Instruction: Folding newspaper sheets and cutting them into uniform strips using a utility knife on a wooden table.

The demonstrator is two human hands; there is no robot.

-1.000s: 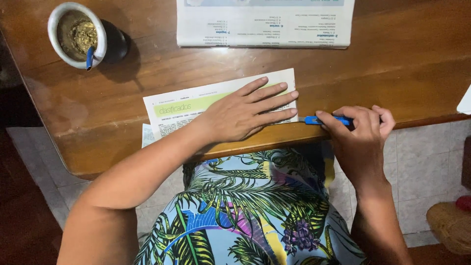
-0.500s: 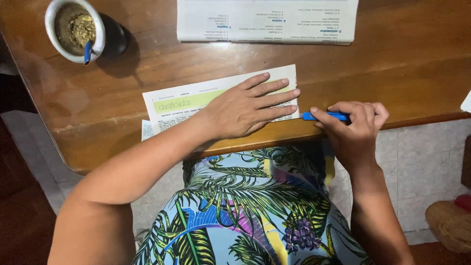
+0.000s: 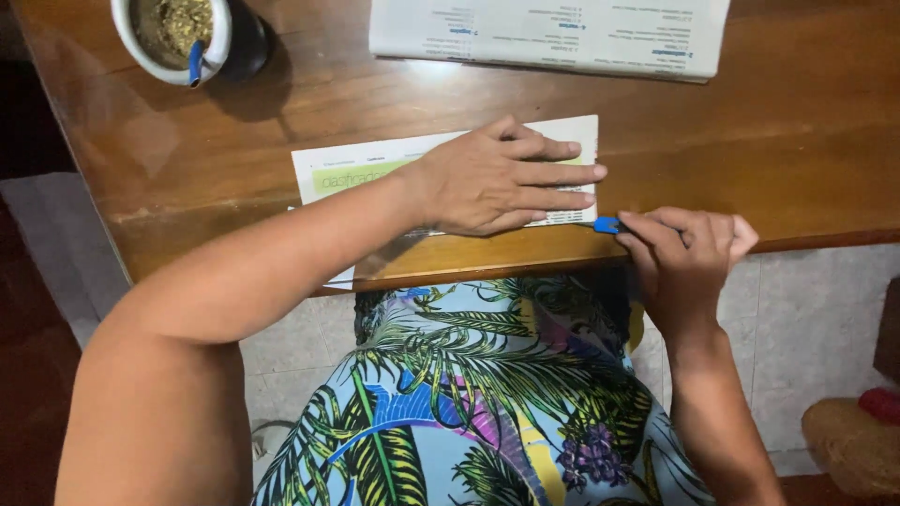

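My left hand [image 3: 502, 180] lies flat, fingers spread, pressing down a folded printed paper [image 3: 361, 169] with a green band near the front edge of the wooden table [image 3: 769, 150]. Just right of the paper's lower right corner, my right hand [image 3: 682, 251] grips a small blue tool [image 3: 607, 225]; its blue tip touches the paper's edge. The rest of the tool is hidden in my fingers.
A white cup [image 3: 173, 37] holding a green herb infusion and a blue straw stands at the back left. A folded newspaper [image 3: 548, 36] lies at the back. Below the table are a flowered dress [image 3: 450, 403] and tiled floor.
My right hand has slid the blue tool slightly left, up to the paper's corner. My left hand stays pressed on the paper.
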